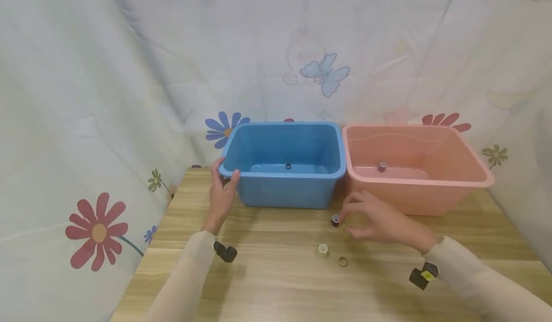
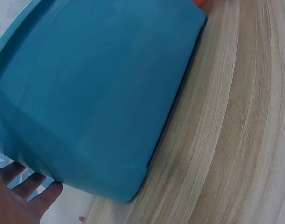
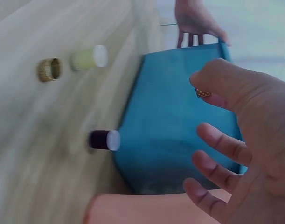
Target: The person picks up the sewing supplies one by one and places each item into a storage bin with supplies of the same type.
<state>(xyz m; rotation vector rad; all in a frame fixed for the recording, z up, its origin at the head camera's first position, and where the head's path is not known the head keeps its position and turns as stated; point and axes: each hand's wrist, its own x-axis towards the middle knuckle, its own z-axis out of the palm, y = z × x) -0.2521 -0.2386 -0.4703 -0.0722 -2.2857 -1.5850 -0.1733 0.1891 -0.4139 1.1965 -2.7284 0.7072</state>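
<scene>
Between the thumb and index finger of the right hand (image 1: 379,219) sits a small gold-coloured ring with a dotted surface (image 3: 204,93), held in a narrow, pinching grip. That texture shows in the right wrist view; the head view gives only a faint trace of it. Just beside the pinch, a dark purple spool with a pale end (image 1: 335,221) stands on the wood-grained bench (image 1: 276,274). Nearer the person are a pale yellow-green spool (image 1: 323,250) and a second gold-coloured ring (image 1: 342,261), whose patterned band shows in the right wrist view.

The left hand (image 1: 222,197) grips the near left corner of a blue plastic bin (image 1: 284,190); the left wrist view shows its fingers at the outer end wall. Only the head view looks inside: a small dark ring (image 1: 288,166) lies there, and a dark spool (image 1: 382,167) is in the pink plastic bin (image 1: 418,197) alongside. Behind hangs a white curtain printed with flowers and butterflies (image 1: 258,63).
</scene>
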